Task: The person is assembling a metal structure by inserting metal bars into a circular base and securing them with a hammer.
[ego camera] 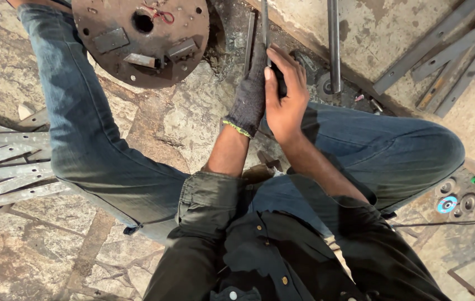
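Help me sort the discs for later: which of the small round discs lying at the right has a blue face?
The blue disc, lowest of the cluster by the right knee. The grey disc above it and the dark disc to its right show no blue.

Cracked stone floor [181, 120] under me, round rusty steel plate [140, 39] ahead, flat metal strips [8, 167] stacked at my left, angle bars [444, 56] on pale concrete, grinding discs [455, 200] at my right

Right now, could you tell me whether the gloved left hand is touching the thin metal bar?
Touching. The head view shows the gloved left hand wrapped against the thin metal bar, with the bare right hand pressed alongside it.
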